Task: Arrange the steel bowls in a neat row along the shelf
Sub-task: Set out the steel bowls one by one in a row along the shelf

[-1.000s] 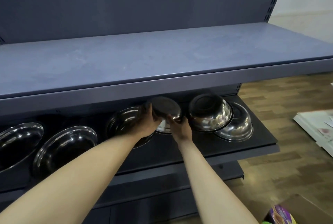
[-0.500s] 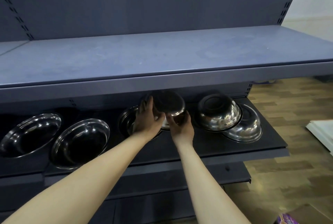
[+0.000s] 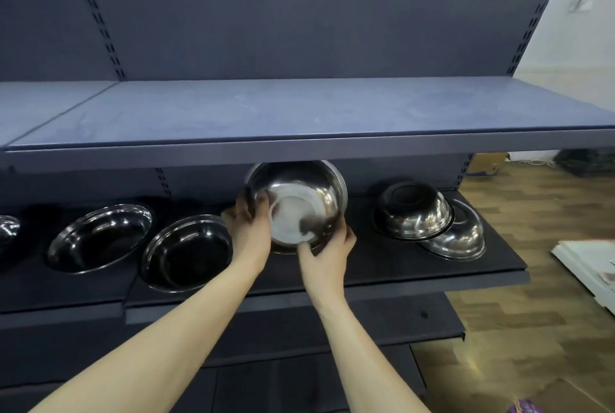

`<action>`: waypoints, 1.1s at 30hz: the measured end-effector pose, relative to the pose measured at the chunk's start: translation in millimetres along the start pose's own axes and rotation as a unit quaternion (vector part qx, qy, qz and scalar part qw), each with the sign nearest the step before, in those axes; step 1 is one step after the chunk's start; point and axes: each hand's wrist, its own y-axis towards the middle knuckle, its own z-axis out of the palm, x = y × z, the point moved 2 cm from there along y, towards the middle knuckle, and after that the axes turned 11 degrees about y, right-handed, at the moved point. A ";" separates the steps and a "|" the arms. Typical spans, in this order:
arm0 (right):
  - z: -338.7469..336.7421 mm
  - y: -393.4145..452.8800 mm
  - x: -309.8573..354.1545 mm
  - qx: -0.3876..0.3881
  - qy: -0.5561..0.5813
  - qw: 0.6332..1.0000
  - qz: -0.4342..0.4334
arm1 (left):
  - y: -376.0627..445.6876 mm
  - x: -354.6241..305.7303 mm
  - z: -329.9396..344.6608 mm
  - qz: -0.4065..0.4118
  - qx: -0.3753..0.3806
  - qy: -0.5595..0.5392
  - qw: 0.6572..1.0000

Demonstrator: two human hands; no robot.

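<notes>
Under the blue upper shelf [image 3: 299, 113], above the dark lower shelf [image 3: 399, 266], left hand [image 3: 248, 229] and right hand [image 3: 327, 251] grip the tilted steel bowl [image 3: 299, 206] by its rim: probably light, stiff, slippery

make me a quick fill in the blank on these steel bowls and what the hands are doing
1. The tilted bowl is held by ____ hands, the left hand and the right hand.
2. On the right of the dark shelf, an upside-down bowl leans on ____ bowl.
3. The blue upper shelf carries ____ bowls.

Missing words: both; another; no
</notes>
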 end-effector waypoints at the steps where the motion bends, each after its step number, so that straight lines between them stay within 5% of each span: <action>1: 4.6 -7.3 2.4 -0.015 0.026 0.999 0.010 | -0.4 1.8 -9.4 -0.002 0.000 -0.002 1.000; 10: 42.8 -53.5 32.2 -0.091 0.143 0.979 0.117 | -12.6 34.7 -97.5 -0.035 0.029 -0.061 0.997; 19: 63.9 -75.3 32.8 -0.074 0.069 0.986 0.133 | -3.2 75.6 -149.4 0.063 0.075 0.119 0.988; 24: 72.5 -74.6 23.6 -0.103 0.089 0.976 0.169 | 10.3 91.3 -181.5 0.181 0.084 0.315 0.928; 29: 109.2 -80.7 23.5 -0.082 0.095 0.973 0.194 | 25.0 119.1 -219.1 0.202 0.059 0.494 0.844; 33: 141.0 -89.2 13.2 -0.051 0.100 0.969 0.219 | 30.2 135.9 -245.8 0.207 0.045 0.528 0.823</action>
